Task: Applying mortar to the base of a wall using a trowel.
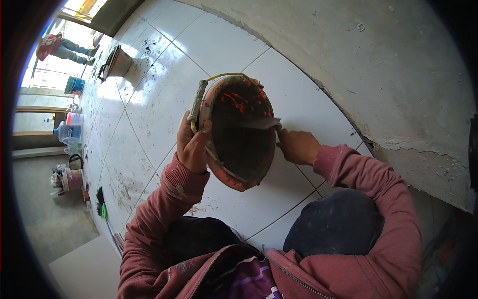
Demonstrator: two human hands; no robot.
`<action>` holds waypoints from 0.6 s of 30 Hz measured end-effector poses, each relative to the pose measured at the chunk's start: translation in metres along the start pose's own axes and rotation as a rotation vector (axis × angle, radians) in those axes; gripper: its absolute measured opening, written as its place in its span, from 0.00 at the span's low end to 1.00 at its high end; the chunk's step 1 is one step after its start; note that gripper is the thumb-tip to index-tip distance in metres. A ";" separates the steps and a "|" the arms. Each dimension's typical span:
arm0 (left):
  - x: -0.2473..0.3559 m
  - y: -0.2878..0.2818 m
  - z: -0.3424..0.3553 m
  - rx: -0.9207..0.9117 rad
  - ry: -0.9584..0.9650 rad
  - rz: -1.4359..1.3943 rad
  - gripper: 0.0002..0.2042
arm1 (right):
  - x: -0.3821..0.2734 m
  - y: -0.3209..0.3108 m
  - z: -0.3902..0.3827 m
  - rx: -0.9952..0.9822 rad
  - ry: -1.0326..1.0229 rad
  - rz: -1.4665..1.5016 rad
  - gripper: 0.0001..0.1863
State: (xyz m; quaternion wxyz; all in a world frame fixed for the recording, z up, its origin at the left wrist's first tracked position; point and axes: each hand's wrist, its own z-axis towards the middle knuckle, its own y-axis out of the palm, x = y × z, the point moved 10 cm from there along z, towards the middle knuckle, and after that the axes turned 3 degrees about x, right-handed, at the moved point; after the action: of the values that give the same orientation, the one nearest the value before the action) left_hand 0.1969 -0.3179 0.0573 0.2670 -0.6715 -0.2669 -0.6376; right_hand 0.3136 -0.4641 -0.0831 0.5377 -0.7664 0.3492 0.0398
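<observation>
Tilted toward me in front of my knees is an orange bucket (234, 182), its inside coated with grey, mortar-like residue. My left hand (194, 147) grips the bucket's left rim, thumb over the edge. Next to that hand, the wire handle with its crusted grip (199, 97) arches over the bucket's far side. My right hand (298, 146), at the right rim, is closed round the handle of a trowel (256, 123). The trowel's grey blade reaches across the bucket's mouth; its handle is mostly hidden by my fingers.
White floor tiles (199, 45) carry dirt and crumbs. A bare cement wall (388, 65) rises on the right. At far left stand another bucket (119, 62), a blue pail (74, 84), a water jug (67, 131) and a green broom (103, 209). A person (69, 50) in red stands beyond.
</observation>
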 end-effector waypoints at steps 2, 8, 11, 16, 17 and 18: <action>0.008 -0.002 -0.001 -0.030 0.048 -0.051 0.19 | 0.007 -0.012 -0.010 0.106 -0.043 0.020 0.13; 0.019 -0.031 0.005 0.122 0.050 -0.101 0.18 | 0.059 -0.021 -0.058 0.369 0.004 0.199 0.15; 0.021 -0.065 0.004 0.133 0.045 -0.152 0.18 | 0.101 -0.014 -0.060 0.393 0.142 0.272 0.17; 0.008 -0.098 0.000 0.249 0.064 -0.153 0.17 | 0.161 -0.007 -0.041 0.421 0.287 0.334 0.20; 0.008 -0.096 -0.002 0.260 0.054 -0.165 0.17 | 0.167 -0.007 -0.036 0.428 0.289 0.328 0.20; 0.010 -0.095 -0.005 0.274 0.046 -0.175 0.16 | 0.173 -0.006 -0.031 0.405 0.319 0.371 0.20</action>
State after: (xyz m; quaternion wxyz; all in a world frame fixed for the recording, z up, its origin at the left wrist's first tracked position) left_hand 0.1269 -0.2532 0.0693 0.3057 -0.5882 -0.4025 -0.6313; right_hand 0.4373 -0.5746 -0.1409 0.6014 -0.5635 0.5639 -0.0538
